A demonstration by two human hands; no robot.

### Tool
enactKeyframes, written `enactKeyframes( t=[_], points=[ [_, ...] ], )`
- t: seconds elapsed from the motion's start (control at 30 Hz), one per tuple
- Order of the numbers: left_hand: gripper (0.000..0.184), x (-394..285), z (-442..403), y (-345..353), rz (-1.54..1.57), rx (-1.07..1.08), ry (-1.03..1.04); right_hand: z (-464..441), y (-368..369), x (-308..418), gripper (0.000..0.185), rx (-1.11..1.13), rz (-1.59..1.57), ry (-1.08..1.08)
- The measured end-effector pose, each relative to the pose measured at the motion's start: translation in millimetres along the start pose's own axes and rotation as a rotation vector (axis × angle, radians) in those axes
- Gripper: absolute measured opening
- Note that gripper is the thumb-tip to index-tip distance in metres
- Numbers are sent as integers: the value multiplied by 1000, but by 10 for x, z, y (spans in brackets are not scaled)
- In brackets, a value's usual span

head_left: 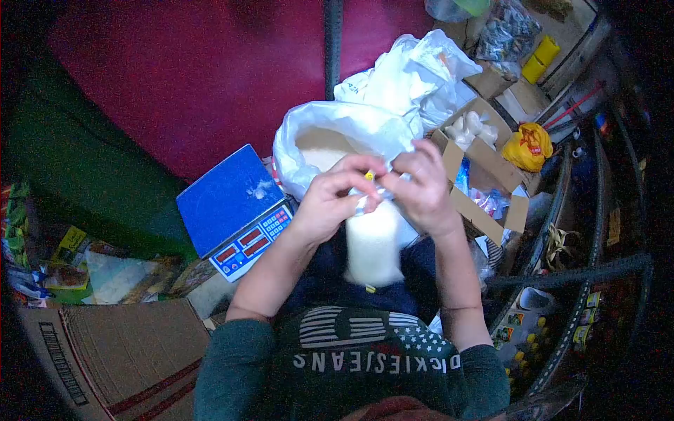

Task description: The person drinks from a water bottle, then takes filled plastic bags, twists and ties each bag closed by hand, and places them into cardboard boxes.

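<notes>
A clear plastic bag of white grainy stuff (373, 242) hangs upright over my lap, its lower part blurred. My left hand (340, 196) pinches the bag's gathered neck from one side. On the other side my right hand (421, 184) has its fingers closed at the same neck, partly smeared by motion. A small yellow piece (369, 175) shows between the hands. Just beyond them stands a large white sack (295, 133), open at the top, with pale grainy stuff inside. Left of the sack is a blue scale (232, 200) with lit red displays and white specks on its plate.
Cardboard boxes (516, 210) with small white bags and packets stand to the right, beside a yellow bag (526, 147). Metal shelving with bottles (519, 340) runs along the right edge. A flat cardboard piece (133, 351) lies at the lower left.
</notes>
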State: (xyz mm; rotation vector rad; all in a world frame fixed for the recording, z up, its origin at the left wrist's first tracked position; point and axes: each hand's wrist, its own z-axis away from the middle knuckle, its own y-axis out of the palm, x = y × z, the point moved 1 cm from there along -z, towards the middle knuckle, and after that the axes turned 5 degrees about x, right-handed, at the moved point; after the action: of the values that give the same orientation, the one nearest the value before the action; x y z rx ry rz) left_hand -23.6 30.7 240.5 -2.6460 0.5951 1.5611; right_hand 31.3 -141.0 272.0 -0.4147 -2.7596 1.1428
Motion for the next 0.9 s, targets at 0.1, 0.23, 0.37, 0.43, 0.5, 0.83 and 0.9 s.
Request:
enactKeyframes(
  t=[0.1,0.23,0.37,0.43,0.5,0.83,0.9],
  points=[
    [9,313,402,-230,-100,-137,-174,285,401,158,20,75,-41,67],
    [10,715,658,-381,-262,-329,-242,586,886,310,14,66,-196,346],
    [12,822,747,-223,-569,-355,-210,777,1109,399,6,-51,-712,810],
    [12,868,764,-170,-707,-302,-143,864,1133,388,6,-42,-906,956],
    [12,887,737,-143,-797,-292,-75,867,1150,434,6,-106,-1053,1050],
    [14,1014,750,-53,-560,-477,-255,740,1180,656,26,-115,-333,693],
    [15,1005,747,-20,-520,-505,-283,737,1181,674,26,-125,-272,651]
  ],
)
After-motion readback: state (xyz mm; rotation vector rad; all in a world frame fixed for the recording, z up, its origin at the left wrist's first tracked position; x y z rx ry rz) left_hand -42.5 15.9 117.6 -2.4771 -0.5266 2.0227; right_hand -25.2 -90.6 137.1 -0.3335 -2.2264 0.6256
